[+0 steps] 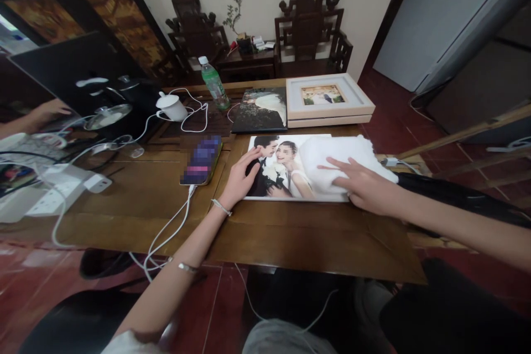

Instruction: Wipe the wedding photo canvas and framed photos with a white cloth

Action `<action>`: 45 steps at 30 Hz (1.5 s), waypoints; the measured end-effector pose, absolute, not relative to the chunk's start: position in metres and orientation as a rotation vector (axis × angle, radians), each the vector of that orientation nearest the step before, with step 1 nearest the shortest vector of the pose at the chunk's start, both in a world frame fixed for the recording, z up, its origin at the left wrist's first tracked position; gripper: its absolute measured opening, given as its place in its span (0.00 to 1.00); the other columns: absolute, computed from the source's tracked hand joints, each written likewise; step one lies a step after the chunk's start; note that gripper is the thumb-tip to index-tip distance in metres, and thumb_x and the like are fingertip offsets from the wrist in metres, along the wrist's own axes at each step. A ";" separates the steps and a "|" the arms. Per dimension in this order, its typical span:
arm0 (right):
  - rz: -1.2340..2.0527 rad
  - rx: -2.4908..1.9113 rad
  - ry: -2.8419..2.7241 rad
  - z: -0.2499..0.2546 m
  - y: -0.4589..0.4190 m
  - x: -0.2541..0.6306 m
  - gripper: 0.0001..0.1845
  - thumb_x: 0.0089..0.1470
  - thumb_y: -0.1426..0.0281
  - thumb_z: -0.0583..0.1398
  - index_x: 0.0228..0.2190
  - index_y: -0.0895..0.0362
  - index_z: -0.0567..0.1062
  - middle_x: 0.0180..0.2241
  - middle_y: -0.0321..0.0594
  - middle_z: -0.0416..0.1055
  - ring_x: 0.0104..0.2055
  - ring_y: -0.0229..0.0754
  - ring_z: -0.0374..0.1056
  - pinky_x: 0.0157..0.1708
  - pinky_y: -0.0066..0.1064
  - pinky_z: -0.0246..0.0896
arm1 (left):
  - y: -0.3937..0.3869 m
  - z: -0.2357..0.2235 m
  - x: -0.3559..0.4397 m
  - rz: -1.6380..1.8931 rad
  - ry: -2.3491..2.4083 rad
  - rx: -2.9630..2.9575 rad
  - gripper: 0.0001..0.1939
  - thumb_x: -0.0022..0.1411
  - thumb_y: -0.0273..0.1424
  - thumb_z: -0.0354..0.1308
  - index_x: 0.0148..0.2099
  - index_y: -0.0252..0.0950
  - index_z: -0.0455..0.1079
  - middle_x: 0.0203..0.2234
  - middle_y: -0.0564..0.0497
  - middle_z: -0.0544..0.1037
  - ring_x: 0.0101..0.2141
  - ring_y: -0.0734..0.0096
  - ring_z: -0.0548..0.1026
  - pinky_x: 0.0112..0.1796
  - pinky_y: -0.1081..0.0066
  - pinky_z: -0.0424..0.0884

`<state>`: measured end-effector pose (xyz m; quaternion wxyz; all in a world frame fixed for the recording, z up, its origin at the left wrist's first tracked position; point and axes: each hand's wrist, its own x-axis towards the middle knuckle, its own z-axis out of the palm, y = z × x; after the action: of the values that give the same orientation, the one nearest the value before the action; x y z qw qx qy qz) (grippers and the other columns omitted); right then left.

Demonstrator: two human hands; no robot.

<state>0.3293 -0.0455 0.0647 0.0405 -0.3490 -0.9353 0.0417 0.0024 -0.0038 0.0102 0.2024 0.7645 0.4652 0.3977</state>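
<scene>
A wedding photo panel [277,177] lies flat on the wooden table [265,232], its white front edge towards me. My left hand [240,177] rests at the panel's left edge with fingers stretched over the picture. Over the panel's right part lies a white cloth [340,155], bunched and soft. My right hand [365,185] presses on this cloth from the right, index and middle fingers extended across it; the thumb side and the other fingers are partly hidden. The cloth covers the right portion of the picture.
Behind the panel are a dark photo panel [259,110] and a pale wooden frame [329,99]. A phone [202,160] with a white cable lies left, near a green bottle [215,86], a lidded white cup [171,106] and power strips [62,188]. Another person's hand [45,113] is far left.
</scene>
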 end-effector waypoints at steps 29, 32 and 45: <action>0.154 -1.015 -2.879 0.061 -0.080 0.319 0.29 0.38 0.87 0.50 0.42 0.58 0.73 0.63 0.47 0.54 0.66 0.59 0.41 0.56 0.65 0.48 | -0.005 0.012 0.003 1.098 1.317 2.135 0.17 0.66 0.34 0.49 0.54 0.37 0.69 0.57 0.45 0.69 0.60 0.63 0.63 0.60 0.56 0.56; 0.098 -1.002 -2.856 0.058 -0.051 0.322 0.27 0.39 0.87 0.51 0.41 0.58 0.73 0.63 0.49 0.55 0.66 0.58 0.42 0.57 0.63 0.47 | -0.005 0.012 0.003 1.093 1.321 2.133 0.17 0.66 0.34 0.49 0.54 0.37 0.69 0.57 0.45 0.69 0.60 0.64 0.63 0.61 0.57 0.56; 0.106 -1.386 -2.700 0.059 -0.014 0.305 0.29 0.41 0.87 0.50 0.46 0.60 0.69 0.56 0.59 0.63 0.65 0.62 0.44 0.53 0.65 0.53 | -0.004 0.010 0.001 1.093 1.312 2.136 0.17 0.66 0.34 0.48 0.54 0.38 0.69 0.58 0.46 0.68 0.60 0.64 0.63 0.60 0.56 0.56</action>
<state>0.3050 -0.0144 0.0590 0.0524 -0.4559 -0.8878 0.0348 0.0012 -0.0038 0.0098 0.2021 0.7649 0.4700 0.3915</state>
